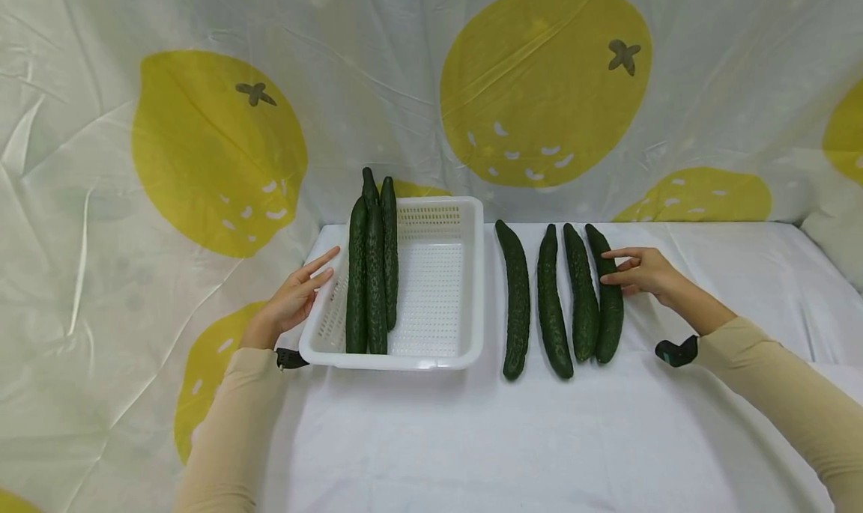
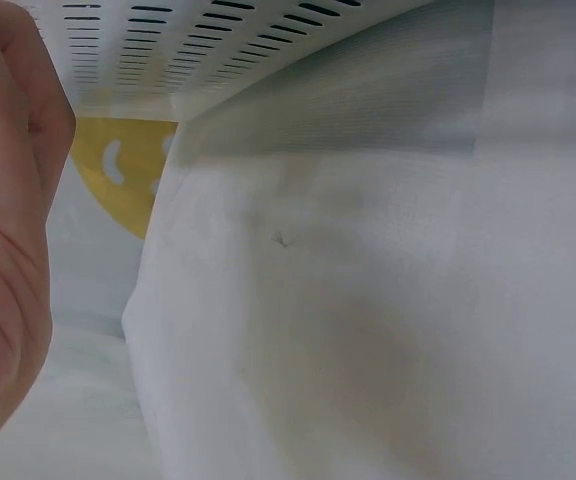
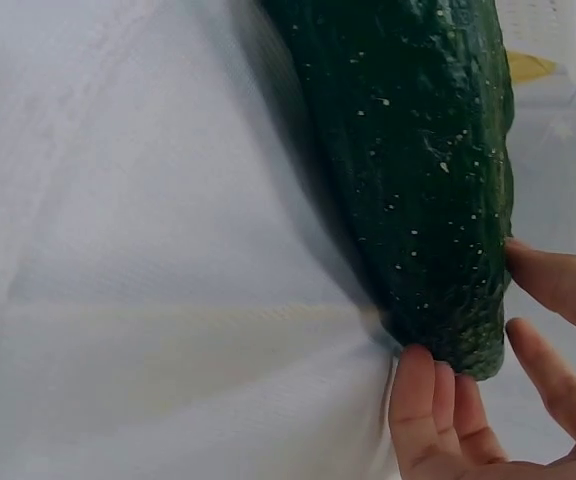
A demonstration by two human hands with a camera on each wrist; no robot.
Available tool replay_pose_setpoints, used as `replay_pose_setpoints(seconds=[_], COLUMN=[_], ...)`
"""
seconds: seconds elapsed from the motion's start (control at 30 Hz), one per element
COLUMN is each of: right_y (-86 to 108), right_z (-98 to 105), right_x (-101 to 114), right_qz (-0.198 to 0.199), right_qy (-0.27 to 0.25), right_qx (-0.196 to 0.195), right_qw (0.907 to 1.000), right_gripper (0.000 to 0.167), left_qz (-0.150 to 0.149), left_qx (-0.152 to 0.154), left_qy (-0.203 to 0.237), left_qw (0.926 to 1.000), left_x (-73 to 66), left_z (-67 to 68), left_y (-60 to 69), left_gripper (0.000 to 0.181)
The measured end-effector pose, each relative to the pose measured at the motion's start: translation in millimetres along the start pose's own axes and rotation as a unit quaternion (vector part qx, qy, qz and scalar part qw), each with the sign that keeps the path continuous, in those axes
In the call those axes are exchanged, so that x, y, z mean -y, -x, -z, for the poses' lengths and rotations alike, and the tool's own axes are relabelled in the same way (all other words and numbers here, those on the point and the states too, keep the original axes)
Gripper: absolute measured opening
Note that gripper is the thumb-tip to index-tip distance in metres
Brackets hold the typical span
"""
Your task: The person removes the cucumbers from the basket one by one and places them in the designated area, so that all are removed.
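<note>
My left hand point(image 1: 291, 303) is at the left side of a white plastic basket point(image 1: 391, 362), its fingers stretched out beside the rim. In the left wrist view, part of that hand point(image 2: 8, 220) shows next to the slotted basket wall point(image 2: 183, 50); its fingertips are out of sight. Dark green cucumbers point(image 1: 375, 288) lean lengthwise in the basket's left half, tops sticking past the far rim. My right hand point(image 1: 647, 273) holds the far end of the rightmost cucumber point(image 1: 610, 326). The right wrist view shows fingers point(image 3: 418, 405) on both sides of that cucumber's tip point(image 3: 438, 230).
Three more cucumbers lie lengthwise on the white cloth between the basket and the held one: a curved one point(image 1: 515, 311), a middle one point(image 1: 553, 314) and one point(image 1: 581, 296) close beside the held cucumber. A lemon-print curtain point(image 1: 377, 86) hangs behind the table point(image 1: 506, 445).
</note>
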State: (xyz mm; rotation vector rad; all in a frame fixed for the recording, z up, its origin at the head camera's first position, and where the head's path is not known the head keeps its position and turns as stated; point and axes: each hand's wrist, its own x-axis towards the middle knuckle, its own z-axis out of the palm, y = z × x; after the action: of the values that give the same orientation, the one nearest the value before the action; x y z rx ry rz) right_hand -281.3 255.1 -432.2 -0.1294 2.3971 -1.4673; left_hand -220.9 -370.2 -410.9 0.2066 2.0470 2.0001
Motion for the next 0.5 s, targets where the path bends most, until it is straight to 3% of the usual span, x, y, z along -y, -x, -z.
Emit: replay_pose_setpoints(seconds=[0.23,0.5], right_y=[-2.6,-5.2], right_z=[5,7], right_x=[9,34], right_qz=[-0.004,0.023], right_qy=[-0.012,-0.031], right_qx=[-0.012,-0.016], right_qw=[0.9998,0.9991], right_gripper=[0.07,0.064], left_qz=[-0.003,0.007], left_qx=[0.001,-0.006], left_qy=[0.002,0.0], left_qw=[1.0,1.0], left_x=[-1.0,-1.6], left_z=[0.5,-1.0], left_y=[0.0,-0.2], left_gripper=[0.051,0.051])
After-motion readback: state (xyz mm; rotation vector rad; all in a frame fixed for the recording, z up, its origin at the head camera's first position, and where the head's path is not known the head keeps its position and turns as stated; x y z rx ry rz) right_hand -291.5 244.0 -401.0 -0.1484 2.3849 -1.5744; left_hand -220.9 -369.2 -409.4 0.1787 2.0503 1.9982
